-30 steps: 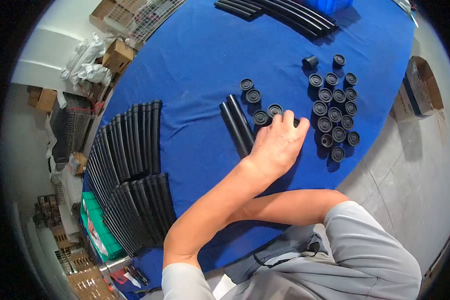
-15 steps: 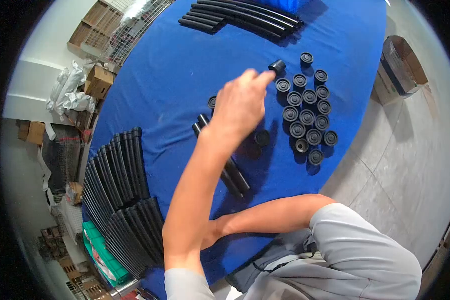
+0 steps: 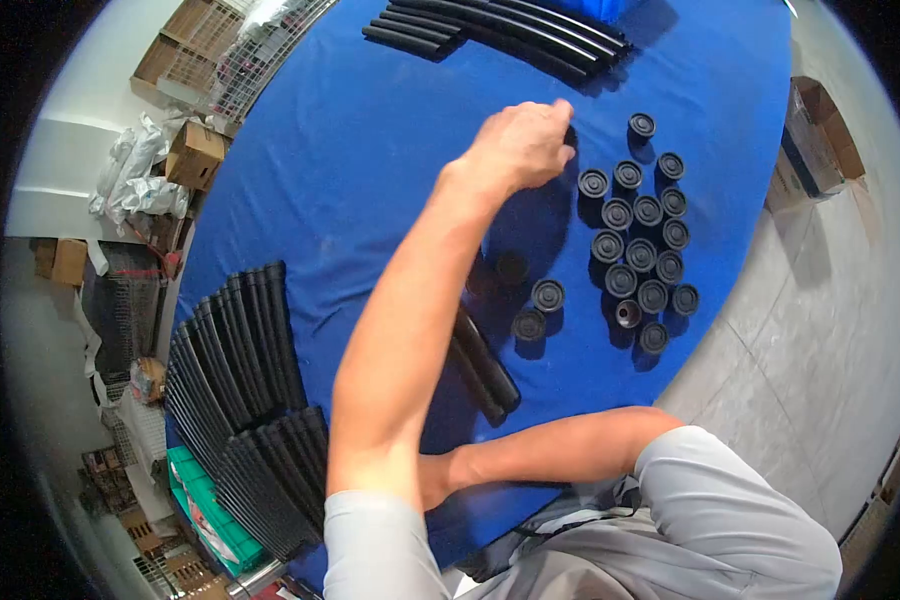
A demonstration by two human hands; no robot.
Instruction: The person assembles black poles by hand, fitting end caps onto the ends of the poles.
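Observation:
My left hand (image 3: 523,145) reaches across the blue-covered table, its fingers bent around a black cap (image 3: 571,136) that is mostly hidden by them. Just to its right stands a cluster of round black caps (image 3: 641,254) with ringed tops. Nearer my body, two more black caps (image 3: 548,295) sit beside a pair of black tubes (image 3: 486,368), which my left forearm partly covers. My right hand (image 3: 436,482) lies low, behind the left forearm, and its fingers are out of sight.
Many black tubes (image 3: 240,345) lie in rows at the left edge, near a green crate (image 3: 210,510). More black tubes (image 3: 500,30) rest at the table's far end. An open cardboard box (image 3: 820,140) stands on the floor to the right.
My left hand has moved slightly up and right and now closes over the cap that showed beyond its fingertips. The view has shifted a little. My right hand stays low.

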